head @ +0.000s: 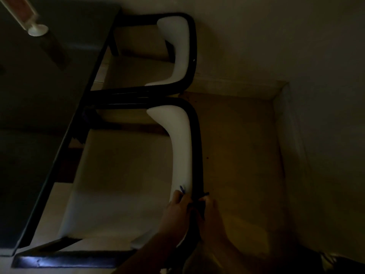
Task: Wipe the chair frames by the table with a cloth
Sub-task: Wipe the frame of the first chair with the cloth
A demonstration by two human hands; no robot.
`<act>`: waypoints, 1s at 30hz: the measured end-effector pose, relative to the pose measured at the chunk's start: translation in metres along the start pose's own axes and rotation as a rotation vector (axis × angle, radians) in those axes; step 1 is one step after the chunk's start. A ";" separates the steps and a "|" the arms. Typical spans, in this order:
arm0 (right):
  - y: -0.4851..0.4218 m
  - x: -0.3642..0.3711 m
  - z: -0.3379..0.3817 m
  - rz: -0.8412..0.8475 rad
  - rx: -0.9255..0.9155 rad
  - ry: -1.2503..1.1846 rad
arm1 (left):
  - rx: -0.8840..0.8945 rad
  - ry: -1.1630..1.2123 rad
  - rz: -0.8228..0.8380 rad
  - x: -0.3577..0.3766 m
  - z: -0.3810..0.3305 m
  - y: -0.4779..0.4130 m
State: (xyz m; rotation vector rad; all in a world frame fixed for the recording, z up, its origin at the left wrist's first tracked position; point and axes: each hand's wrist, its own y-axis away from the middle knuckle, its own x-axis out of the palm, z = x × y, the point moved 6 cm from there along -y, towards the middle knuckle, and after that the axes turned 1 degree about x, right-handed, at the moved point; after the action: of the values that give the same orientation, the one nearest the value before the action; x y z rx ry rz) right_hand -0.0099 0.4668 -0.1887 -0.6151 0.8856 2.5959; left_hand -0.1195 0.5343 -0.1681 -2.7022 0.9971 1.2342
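The room is dim. The near chair has a black frame (196,139) curving around a white backrest (182,147) and a pale seat. My left hand (176,211) and my right hand (210,211) both press on the back rail low on its curve, one on each side of it. A dark blue cloth (182,189) peeks out above my left fingers and by my right fingertips, wrapped around the rail between the hands. A second chair with the same black frame (192,46) stands farther away, touching the near one.
A dark table (39,107) fills the left, its edge running over both seats. A white stand base (38,30) sits on the table at top left. Tan floor (241,155) lies to the right, bounded by a pale wall (316,95).
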 end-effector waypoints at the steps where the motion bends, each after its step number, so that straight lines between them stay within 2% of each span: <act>1: 0.006 0.002 -0.003 -0.002 0.018 -0.003 | 0.001 -0.010 0.035 0.001 0.001 0.004; 5: 0.031 0.014 -0.019 -0.009 0.058 0.192 | -0.002 -0.036 0.171 0.012 0.009 0.028; 7: 0.041 0.019 -0.028 0.008 0.090 0.206 | -0.046 -0.027 0.194 0.017 0.014 0.040; 15: 0.039 0.020 -0.031 0.047 0.086 0.353 | -0.075 0.023 0.178 0.014 0.011 0.035; 17: 0.031 0.016 -0.027 0.049 0.098 0.315 | -0.084 0.032 0.169 0.014 0.011 0.028; 21: -0.006 -0.005 -0.006 -0.046 0.137 0.168 | -0.086 0.114 0.036 0.002 -0.001 -0.010; 23: -0.034 -0.015 0.013 -0.104 0.089 0.069 | -0.091 0.129 -0.030 -0.004 -0.006 -0.042; 27: -0.106 -0.037 0.056 -0.101 0.013 -0.059 | -0.064 0.123 -0.123 -0.026 -0.016 -0.121; 30: -0.166 -0.051 0.088 -0.083 -0.057 -0.012 | -0.120 0.105 -0.183 -0.044 -0.019 -0.180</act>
State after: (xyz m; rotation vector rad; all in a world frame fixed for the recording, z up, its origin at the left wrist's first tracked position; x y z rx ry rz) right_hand 0.0794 0.6394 -0.1826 -0.6379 0.7679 2.5552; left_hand -0.0288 0.6974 -0.1689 -2.8981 0.6842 1.1663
